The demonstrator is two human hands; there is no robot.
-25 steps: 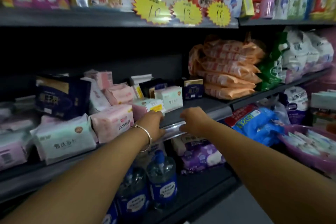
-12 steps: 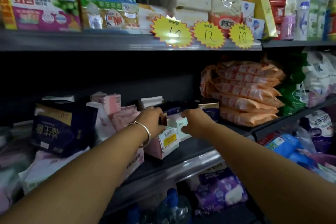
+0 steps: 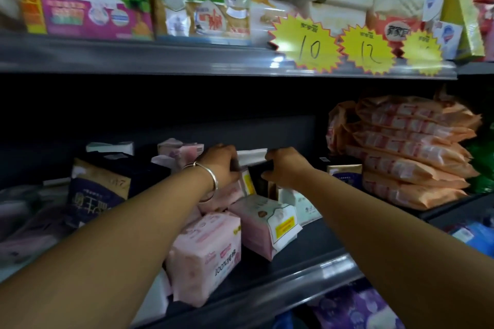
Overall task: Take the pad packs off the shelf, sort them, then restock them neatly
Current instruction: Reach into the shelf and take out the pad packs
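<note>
Both my arms reach deep into the middle shelf (image 3: 299, 279). My left hand (image 3: 219, 165), a bracelet on its wrist, and my right hand (image 3: 286, 168) close in from either side on a white pad pack (image 3: 251, 156) at the back. Their fingers curl at its two ends. A dark pack (image 3: 258, 177) stands just below it, between the hands. In front lie a pink pack (image 3: 207, 252), a pink-and-white pack with a yellow label (image 3: 267, 224) and a pale green-printed pack (image 3: 304, 203). A navy pack (image 3: 99, 187) leans at the left.
A stack of orange packs (image 3: 414, 153) fills the shelf's right end. The upper shelf (image 3: 160, 59) hangs low overhead with yellow starburst price tags (image 3: 304, 43) and boxed goods. Purple packs (image 3: 355, 307) sit on the shelf below.
Both hands have gone from the shelf's front edge to its back, past the front packs, and closed on the white pack. The view has moved closer and higher.
</note>
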